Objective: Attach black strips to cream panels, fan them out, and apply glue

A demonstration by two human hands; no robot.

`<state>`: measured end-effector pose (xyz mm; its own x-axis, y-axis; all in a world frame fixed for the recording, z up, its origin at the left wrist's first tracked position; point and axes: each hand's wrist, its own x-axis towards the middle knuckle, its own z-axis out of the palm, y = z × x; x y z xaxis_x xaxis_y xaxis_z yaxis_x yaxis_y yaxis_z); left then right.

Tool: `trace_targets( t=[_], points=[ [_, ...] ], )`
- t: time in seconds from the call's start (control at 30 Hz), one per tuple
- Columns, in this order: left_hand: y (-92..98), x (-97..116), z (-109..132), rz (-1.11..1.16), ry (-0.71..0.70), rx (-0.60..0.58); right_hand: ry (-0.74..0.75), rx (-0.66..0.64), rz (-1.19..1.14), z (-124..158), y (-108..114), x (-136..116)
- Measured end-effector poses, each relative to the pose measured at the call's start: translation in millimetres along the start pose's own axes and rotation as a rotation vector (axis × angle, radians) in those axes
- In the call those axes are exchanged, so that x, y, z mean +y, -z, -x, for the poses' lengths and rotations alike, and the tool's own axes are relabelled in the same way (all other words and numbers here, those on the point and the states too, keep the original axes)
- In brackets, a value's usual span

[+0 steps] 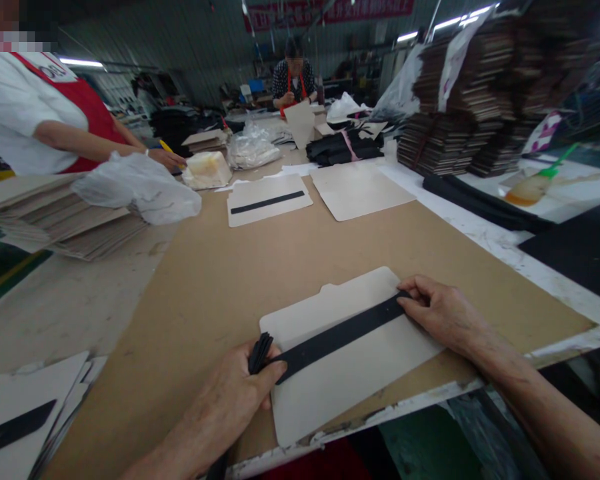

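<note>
A long black strip point(337, 335) stretches across a beige cardboard panel point(350, 390) with rounded corners, lying near the table's front edge. My left hand point(240, 387) pinches the strip's left end between thumb and fingers. A bundle of more black strips point(261, 353) is also gripped in that hand, its ends sticking up. At the panel's right side, my right hand point(443, 312) pinches the strip's other end. Whether the strip lies fully flat on the panel I cannot tell.
Brown board point(220, 273) covers the table. Farther back lie a panel with a black strip point(270, 200) and a plain panel point(363, 190). Stacked panels point(20, 420) sit at lower left. A co-worker point(65, 107) stands at left, another point(294, 77) at the back. Tall board stacks point(450, 120) rise at right.
</note>
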<state>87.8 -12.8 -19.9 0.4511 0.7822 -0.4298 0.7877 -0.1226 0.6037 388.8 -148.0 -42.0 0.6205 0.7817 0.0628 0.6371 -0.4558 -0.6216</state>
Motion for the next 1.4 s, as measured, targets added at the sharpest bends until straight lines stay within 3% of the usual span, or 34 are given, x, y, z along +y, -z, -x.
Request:
trace_targets(
  t=[0.47, 0.6, 0.73, 1.1, 1.4],
  points=[
    [7.9, 17, 10, -0.044, 0.044, -0.028, 0.061, 0.032, 0.091, 0, -6, 10],
    [6.2, 21, 26, -0.073, -0.044, 0.01, 0.166, 0.069, 0.12, -3, -8, 22],
    [1.4, 20, 39, -0.138, -0.153, 0.02, 0.139, 0.012, 0.101, -5, -7, 26],
    [10.9, 27, 20, -0.117, -0.026, -0.039, 0.158, -0.002, 0.178, -9, -11, 45],
    [9.9, 27, 17, -0.107, 0.012, -0.06, 0.177, -0.035, 0.194, -6, -6, 39]
  ],
)
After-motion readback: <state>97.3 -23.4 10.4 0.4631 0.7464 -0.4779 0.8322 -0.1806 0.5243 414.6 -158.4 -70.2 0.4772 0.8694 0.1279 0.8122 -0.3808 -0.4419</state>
